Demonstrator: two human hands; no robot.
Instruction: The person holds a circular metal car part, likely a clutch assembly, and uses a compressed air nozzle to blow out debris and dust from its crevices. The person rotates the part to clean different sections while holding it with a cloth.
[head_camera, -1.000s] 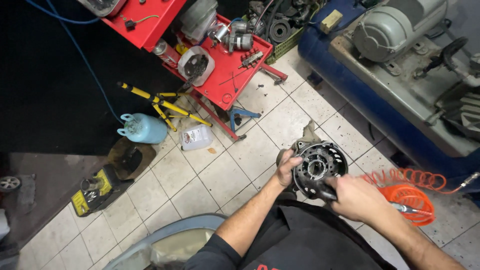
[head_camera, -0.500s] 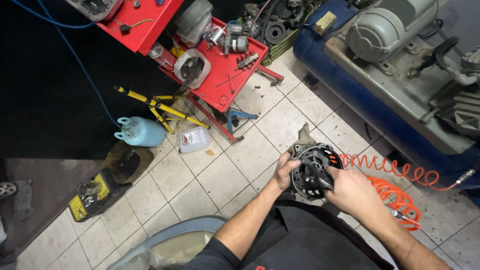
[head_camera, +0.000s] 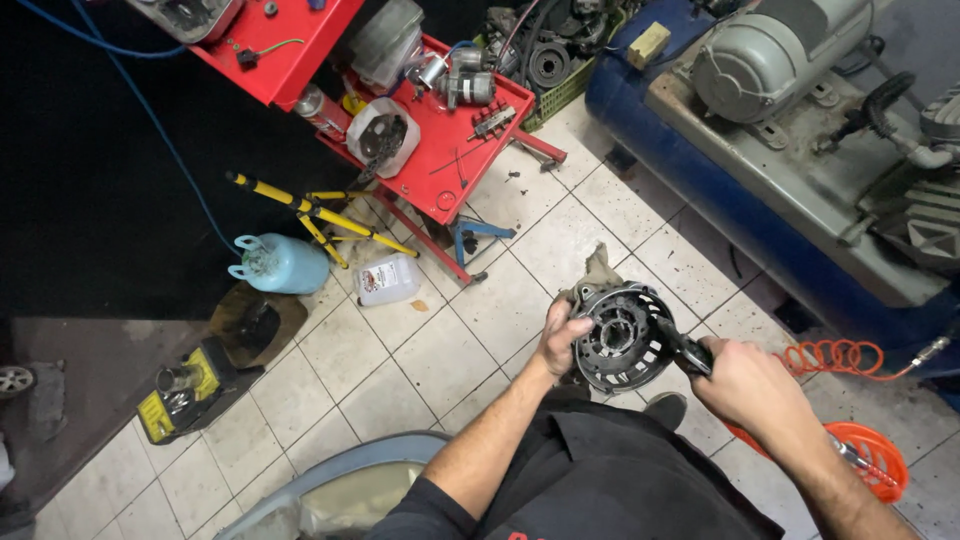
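My left hand (head_camera: 562, 337) grips the left rim of a round dark metal housing with slots (head_camera: 622, 338), held over the tiled floor in front of me. My right hand (head_camera: 750, 385) is closed around the handle of a dark tool (head_camera: 678, 348), and the tool's tip reaches into the right side of the housing. A grey rag-like piece (head_camera: 599, 268) sticks out behind the housing.
A red tool cart (head_camera: 440, 160) with motor parts stands at upper middle. Left of it are a yellow-black stand (head_camera: 310, 210), a light blue gas cylinder (head_camera: 282, 264) and a clear plastic jug (head_camera: 388, 279). A blue air compressor (head_camera: 760, 130) fills the upper right; an orange coiled hose (head_camera: 868, 450) lies by my right arm.
The housing and both hands have shifted slightly left and down in view as my head moved. The right hand still works the tool at the housing's right side.
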